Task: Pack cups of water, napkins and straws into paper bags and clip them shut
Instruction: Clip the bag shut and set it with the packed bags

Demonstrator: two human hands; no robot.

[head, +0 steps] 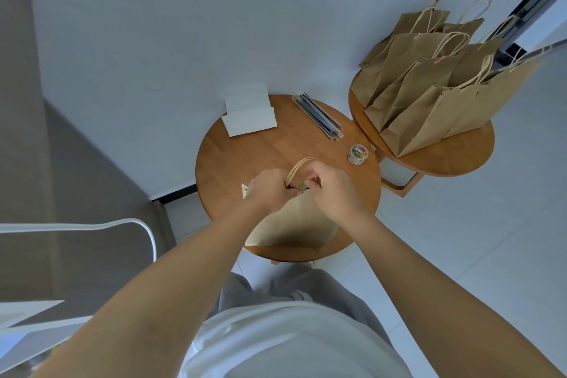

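Note:
A brown paper bag (291, 224) stands on the near round wooden table (245, 150). My left hand (267, 190) grips the bag's closed top edge beside its twine handle (299, 164). My right hand (331, 187) pinches a green paper clip (302, 185) at that same edge. The bag's contents are hidden. White napkins (248, 115) lie at the table's far left. Wrapped straws (319, 116) lie at the far right. A small clear tub of coloured paper clips (358, 154) stands right of my hands.
A second round table (454, 156) at the right holds several brown paper bags (429, 95), some clipped at the top. A white-framed chair (122, 224) is at the left. The wall is right behind both tables.

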